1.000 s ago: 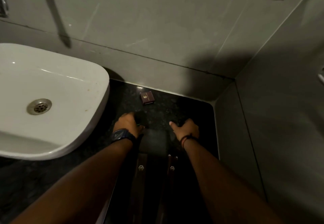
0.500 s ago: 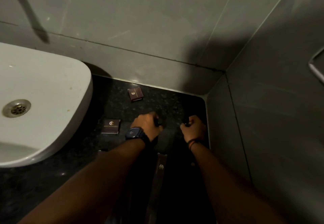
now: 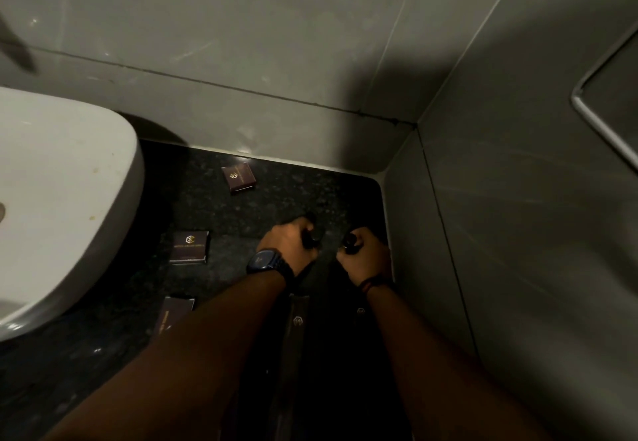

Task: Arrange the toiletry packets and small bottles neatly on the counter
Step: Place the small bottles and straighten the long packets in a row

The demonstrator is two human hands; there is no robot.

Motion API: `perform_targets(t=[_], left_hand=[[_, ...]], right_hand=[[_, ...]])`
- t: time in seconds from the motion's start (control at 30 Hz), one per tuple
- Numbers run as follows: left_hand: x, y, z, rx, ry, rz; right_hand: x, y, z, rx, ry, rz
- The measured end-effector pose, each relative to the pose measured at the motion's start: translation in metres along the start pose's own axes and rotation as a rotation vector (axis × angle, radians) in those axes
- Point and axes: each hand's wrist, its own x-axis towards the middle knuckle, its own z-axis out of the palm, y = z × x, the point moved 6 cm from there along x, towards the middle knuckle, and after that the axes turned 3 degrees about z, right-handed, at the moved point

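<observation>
Shifting slightly rightward: left hand [image 3: 290, 244] and right hand [image 3: 362, 256] each closing around a small dark bottle [image 3: 312, 235], another bottle [image 3: 349, 241]. Leaving three packets [image 3: 189, 246] scattered, unaligned, left of both hands.

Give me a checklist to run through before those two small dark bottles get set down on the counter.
1. Left hand grips a small dark bottle: ok.
2. Right hand grips the other bottle: ok.
3. Bare counter beyond the hands to set them on: ok.
4. Bottle caps shut: cannot tell, too dark.
5. Small boxes lined up: not ok. The far box lies askew near the wall, the middle box sits by the sink, and the near box is partly under the left forearm.
6. Long dark packets between the forearms straight: cannot tell, mostly in shadow.
</observation>
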Motion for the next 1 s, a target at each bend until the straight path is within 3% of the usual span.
perform_targets(t=[0.3, 0.47, 0.67, 1.0], left_hand=[[-0.046, -0.013, -0.01, 0.012, 0.084, -0.03], [-0.095, -0.017, 0.008, 0.022, -0.024, -0.167], [-0.148, -0.01, 0.038, 0.016, -0.177, -0.278], [-0.17, -0.005, 0.044, 0.032, -0.135, -0.336]], right_hand=[[-0.046, 0.005, -0.021, 0.083, 0.095, 0.027], [-0.098, 0.032, -0.023, -0.149, -0.036, 0.173], [-0.144, 0.056, -0.014, -0.149, -0.233, 0.248], [-0.177, 0.067, -0.009, -0.122, -0.242, 0.196]])
